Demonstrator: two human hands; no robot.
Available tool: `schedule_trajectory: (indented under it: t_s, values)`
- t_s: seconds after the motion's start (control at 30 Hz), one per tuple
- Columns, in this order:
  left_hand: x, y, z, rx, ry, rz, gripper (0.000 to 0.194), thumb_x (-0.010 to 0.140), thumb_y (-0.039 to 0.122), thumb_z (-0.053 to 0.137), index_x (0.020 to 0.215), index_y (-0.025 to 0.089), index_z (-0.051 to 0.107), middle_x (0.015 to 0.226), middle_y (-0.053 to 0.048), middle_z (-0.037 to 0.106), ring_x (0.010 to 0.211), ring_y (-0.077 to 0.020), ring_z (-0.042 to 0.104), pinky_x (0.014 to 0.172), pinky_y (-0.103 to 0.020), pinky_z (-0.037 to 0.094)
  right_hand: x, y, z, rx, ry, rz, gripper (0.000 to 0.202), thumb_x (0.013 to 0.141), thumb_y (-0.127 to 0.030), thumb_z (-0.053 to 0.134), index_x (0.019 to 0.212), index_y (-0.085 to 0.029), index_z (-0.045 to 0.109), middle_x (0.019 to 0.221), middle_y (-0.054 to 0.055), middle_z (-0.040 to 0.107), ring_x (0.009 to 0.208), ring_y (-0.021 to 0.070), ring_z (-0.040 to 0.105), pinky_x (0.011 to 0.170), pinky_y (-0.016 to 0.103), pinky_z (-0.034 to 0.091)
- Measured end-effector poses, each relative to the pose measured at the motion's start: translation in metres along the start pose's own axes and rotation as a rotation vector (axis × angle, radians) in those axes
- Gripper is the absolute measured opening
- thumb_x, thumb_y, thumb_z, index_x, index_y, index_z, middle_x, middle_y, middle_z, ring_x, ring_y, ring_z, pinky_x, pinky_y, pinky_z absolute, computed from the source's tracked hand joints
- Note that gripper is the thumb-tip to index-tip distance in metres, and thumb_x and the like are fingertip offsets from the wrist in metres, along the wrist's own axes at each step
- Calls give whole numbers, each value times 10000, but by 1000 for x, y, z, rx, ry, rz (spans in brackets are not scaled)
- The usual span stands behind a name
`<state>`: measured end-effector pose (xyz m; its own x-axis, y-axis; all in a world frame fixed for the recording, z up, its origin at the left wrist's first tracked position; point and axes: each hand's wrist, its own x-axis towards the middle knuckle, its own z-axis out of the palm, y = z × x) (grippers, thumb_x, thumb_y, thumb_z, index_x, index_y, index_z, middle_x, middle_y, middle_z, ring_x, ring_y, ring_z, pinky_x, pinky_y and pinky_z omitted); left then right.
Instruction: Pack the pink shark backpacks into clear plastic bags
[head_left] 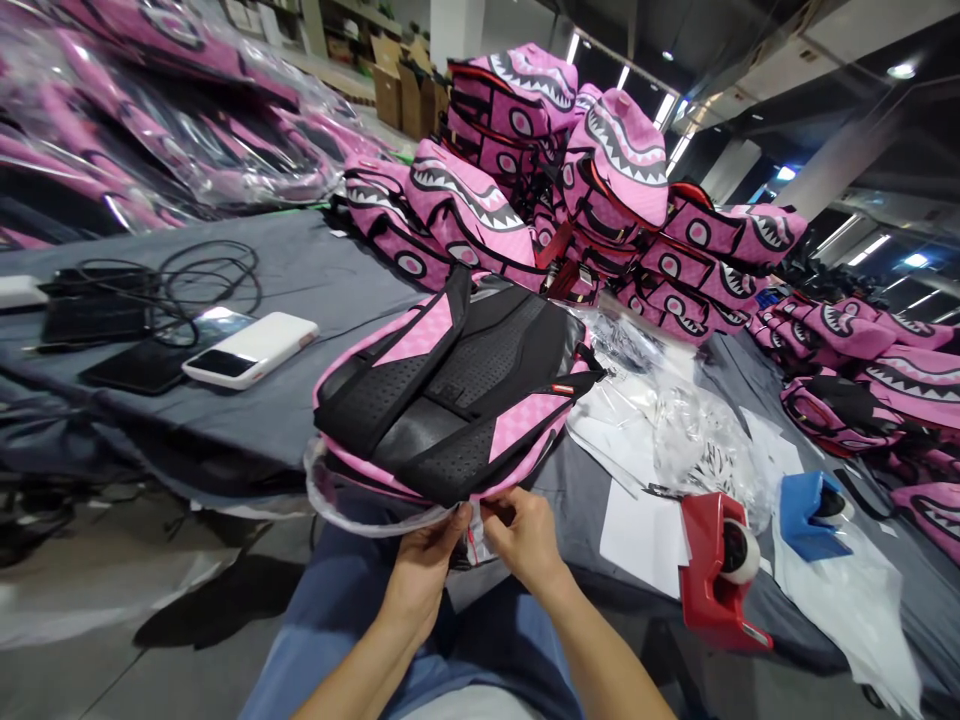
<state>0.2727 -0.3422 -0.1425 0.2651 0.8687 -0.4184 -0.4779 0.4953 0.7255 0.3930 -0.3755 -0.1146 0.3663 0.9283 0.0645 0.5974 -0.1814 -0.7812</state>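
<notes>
A pink and black backpack (504, 345) lies on the table's near edge, its padded back and shoulder straps facing up. Around its near end runs the edge of a clear plastic bag (367, 522). My left hand (421, 568) pinches the bag's edge just below the backpack. Close beside it, my right hand (529, 540) has its thumb and fingers closed on the same edge. Between the hands a small red strip (472, 535) shows on the plastic; what it is I cannot make out.
Pink shark-mouth backpacks (615, 165) are piled behind, with plastic-wrapped ones (217, 120) at the left. A white power bank (251, 350) and black cables (210, 275) lie left. On the right are clear bags (701, 440), a red tape dispenser (709, 575) and a blue one (806, 510).
</notes>
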Motion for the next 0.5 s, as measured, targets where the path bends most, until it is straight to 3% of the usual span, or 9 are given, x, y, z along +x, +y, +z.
schedule_trajectory:
  t_s: [0.07,0.13,0.2,0.3,0.4,0.5]
  values:
    - [1,0,0,-44,24,-23,610,379,533,984,841,181,798,840,-54,788,1054,-302,701,1117,-435,445,0,1,3,-19,48,-2,151,716,-238,613,785,-190,738,665,3,640,595,131,531,602,239,380]
    - [1,-1,0,-86,45,-49,624,359,502,997,849,177,789,833,-52,787,1045,-298,707,1106,-431,456,0,1,6,73,14,-26,122,715,-251,578,716,-179,676,645,-9,568,606,122,478,607,240,359]
    - [1,-3,-1,-109,49,-55,611,367,494,997,837,173,775,827,-54,784,1034,-296,713,1091,-427,470,0,1,6,244,-124,-10,191,785,-326,541,661,-184,574,605,-31,468,583,109,401,570,240,313]
    - [3,-6,-2,-97,13,-22,601,425,505,982,873,169,763,837,-58,782,1039,-291,714,1061,-414,496,1,-1,2,538,-375,181,480,855,-605,545,624,-224,369,558,-85,265,513,72,227,499,239,205]
    - [7,-9,-3,-40,-24,21,531,488,513,957,833,168,750,849,-62,778,1044,-285,709,1018,-389,522,4,-4,-1,714,-499,363,643,735,-782,638,642,-237,310,553,-113,233,474,40,181,468,232,148]
    - [11,-11,-4,7,-34,23,474,450,464,971,728,166,728,820,-58,769,958,-278,720,944,-357,553,10,-6,2,773,-544,473,622,593,-692,810,696,-221,417,505,-135,292,425,23,189,446,220,108]
